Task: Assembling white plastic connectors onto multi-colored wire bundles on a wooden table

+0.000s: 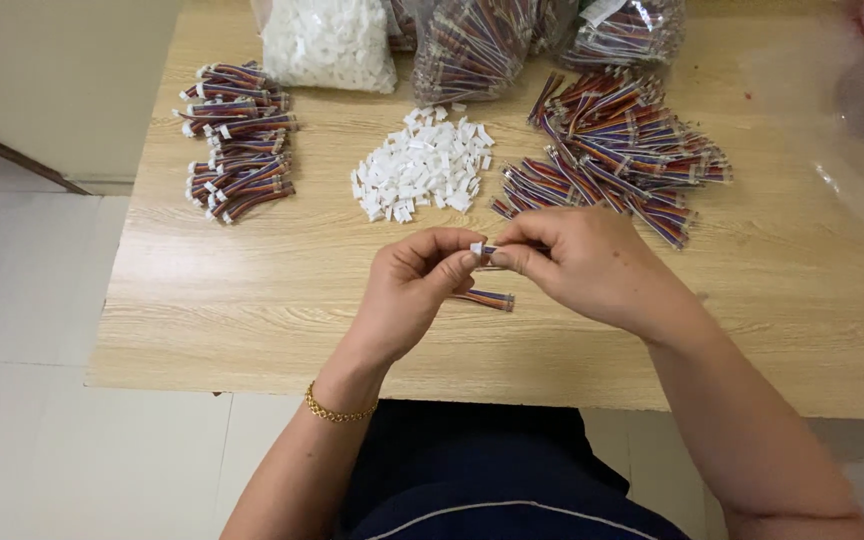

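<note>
Desk: pale wood-grain laminate desk, smooth and matte.
Left hand: grip pinched on the short multicoloured ribbon cable, whose striped tail pokes out below the fingers.
Right hand: grip pressed on a small white plastic connector housing at the cable's upper end, between both thumbs.
Beyond the hands: loose heap of white plastic housings, blocky and glossy.
Right of that heap: fanned pile of striped cables.
Left of that heap: stacked cables with white ends.
</note>
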